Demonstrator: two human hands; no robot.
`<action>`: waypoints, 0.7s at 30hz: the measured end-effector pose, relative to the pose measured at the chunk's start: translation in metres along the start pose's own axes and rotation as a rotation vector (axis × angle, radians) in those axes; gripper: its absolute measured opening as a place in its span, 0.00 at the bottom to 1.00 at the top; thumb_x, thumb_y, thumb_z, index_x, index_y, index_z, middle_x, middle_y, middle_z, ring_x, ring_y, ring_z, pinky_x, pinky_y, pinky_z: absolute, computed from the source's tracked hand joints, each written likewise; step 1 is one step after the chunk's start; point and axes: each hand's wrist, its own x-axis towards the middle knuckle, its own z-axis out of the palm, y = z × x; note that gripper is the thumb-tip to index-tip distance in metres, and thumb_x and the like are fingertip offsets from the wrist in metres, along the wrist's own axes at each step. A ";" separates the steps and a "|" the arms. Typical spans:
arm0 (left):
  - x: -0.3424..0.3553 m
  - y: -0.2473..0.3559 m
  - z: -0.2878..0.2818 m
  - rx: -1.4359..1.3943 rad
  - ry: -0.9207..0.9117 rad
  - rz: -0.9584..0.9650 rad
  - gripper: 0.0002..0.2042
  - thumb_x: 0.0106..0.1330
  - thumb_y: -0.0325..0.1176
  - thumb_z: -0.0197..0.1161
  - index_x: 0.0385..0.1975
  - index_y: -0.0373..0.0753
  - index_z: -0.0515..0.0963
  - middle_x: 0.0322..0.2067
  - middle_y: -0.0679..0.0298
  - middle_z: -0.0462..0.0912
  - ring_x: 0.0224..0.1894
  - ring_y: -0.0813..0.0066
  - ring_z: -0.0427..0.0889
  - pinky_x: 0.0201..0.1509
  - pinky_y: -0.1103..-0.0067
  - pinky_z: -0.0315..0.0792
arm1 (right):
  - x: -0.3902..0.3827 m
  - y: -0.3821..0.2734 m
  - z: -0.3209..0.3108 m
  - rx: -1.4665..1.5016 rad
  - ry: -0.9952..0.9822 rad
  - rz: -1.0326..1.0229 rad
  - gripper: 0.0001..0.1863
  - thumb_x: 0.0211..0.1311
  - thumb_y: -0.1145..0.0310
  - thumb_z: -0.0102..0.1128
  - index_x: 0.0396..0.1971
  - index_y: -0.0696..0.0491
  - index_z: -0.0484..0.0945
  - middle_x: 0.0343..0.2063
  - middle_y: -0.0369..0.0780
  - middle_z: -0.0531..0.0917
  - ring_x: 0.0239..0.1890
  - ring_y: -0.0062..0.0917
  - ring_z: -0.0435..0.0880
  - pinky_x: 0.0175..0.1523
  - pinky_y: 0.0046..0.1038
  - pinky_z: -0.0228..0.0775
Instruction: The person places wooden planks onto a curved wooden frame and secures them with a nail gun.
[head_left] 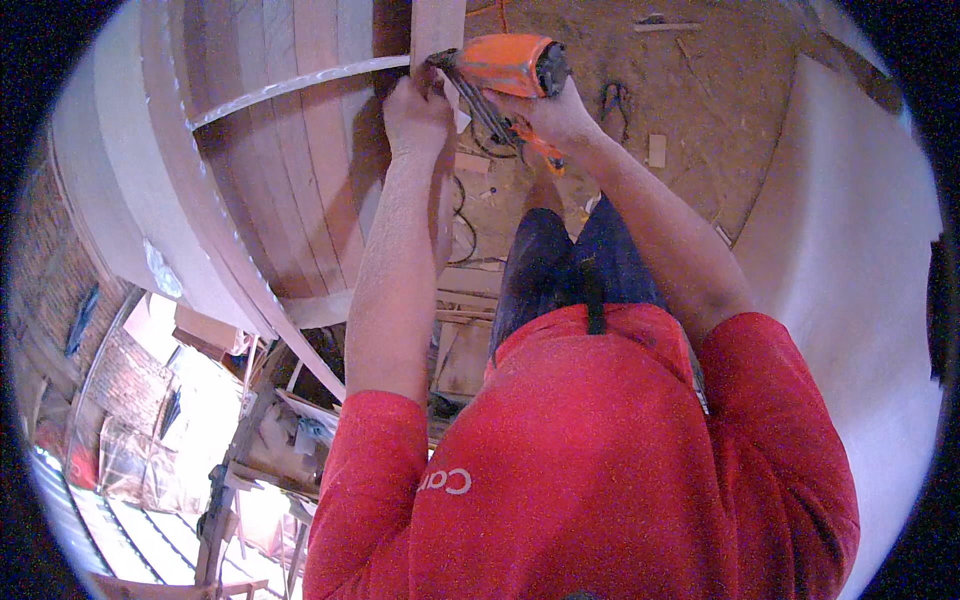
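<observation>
An orange nail gun with a dark slanted magazine is in my right hand, the fingers wrapped round its handle. Its black nose points left and meets the face of an upright wooden plank, or comes very close to it. Just below that nose, my left hand is closed at the plank's edge, with the fingers curled. The fingertips are partly hidden, and so is the trigger.
Left of me curves a large planked wooden structure with a pale-edged rib. A smooth pale curved surface rises at right. Wood offcuts, a dark sandal and a looping hose lie on the brown floor.
</observation>
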 end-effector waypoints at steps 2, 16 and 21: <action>-0.001 0.001 -0.002 0.010 0.002 -0.016 0.13 0.63 0.36 0.63 0.41 0.33 0.82 0.35 0.44 0.84 0.43 0.43 0.84 0.48 0.59 0.76 | -0.005 -0.006 0.002 0.322 0.037 0.096 0.21 0.55 0.70 0.75 0.49 0.53 0.80 0.46 0.35 0.86 0.49 0.24 0.84 0.56 0.30 0.76; -0.077 0.018 -0.063 -0.250 0.233 0.200 0.15 0.58 0.40 0.71 0.38 0.36 0.80 0.37 0.51 0.81 0.44 0.48 0.81 0.50 0.60 0.76 | -0.099 0.001 -0.113 -0.227 0.357 0.222 0.21 0.56 0.75 0.72 0.50 0.55 0.78 0.47 0.38 0.83 0.47 0.26 0.83 0.50 0.32 0.78; -0.192 -0.021 -0.106 -0.319 0.395 0.132 0.09 0.61 0.35 0.69 0.35 0.38 0.80 0.32 0.54 0.81 0.37 0.53 0.81 0.43 0.63 0.76 | -0.138 -0.025 -0.101 -0.361 0.427 0.126 0.21 0.58 0.73 0.71 0.52 0.57 0.77 0.48 0.39 0.83 0.47 0.27 0.82 0.53 0.32 0.77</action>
